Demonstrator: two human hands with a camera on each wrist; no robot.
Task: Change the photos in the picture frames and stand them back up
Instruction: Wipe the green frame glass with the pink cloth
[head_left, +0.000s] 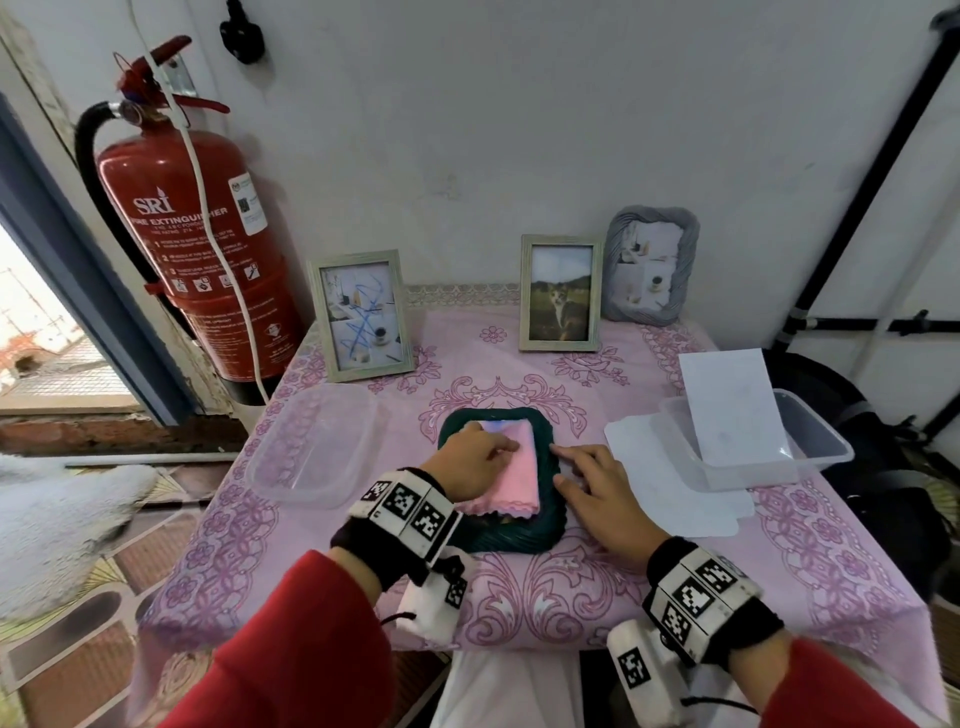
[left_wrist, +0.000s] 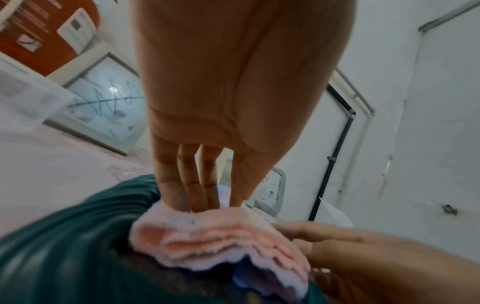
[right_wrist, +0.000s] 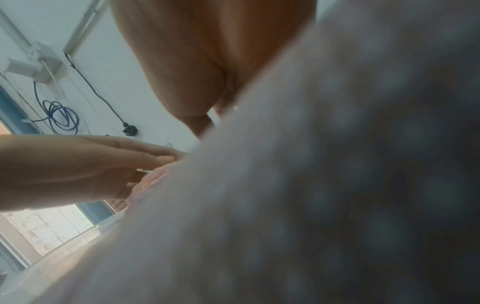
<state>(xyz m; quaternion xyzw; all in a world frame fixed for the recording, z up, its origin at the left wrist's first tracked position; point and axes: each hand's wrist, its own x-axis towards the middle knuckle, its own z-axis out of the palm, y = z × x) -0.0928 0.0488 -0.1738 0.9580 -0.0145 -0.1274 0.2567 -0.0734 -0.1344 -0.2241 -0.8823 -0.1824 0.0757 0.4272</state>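
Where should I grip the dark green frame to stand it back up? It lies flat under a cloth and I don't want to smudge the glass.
Probably by its two long side edges, from above. The dark green frame lies flat with its thick ribbed border exposed on both sides of the pink cloth. The right hand already rests on the right border; the left hand presses the cloth.

Bare cloth between clear tub (head_left: 311, 447) and green frame (head_left: 540, 535), standing frames (head_left: 561, 293) behind.
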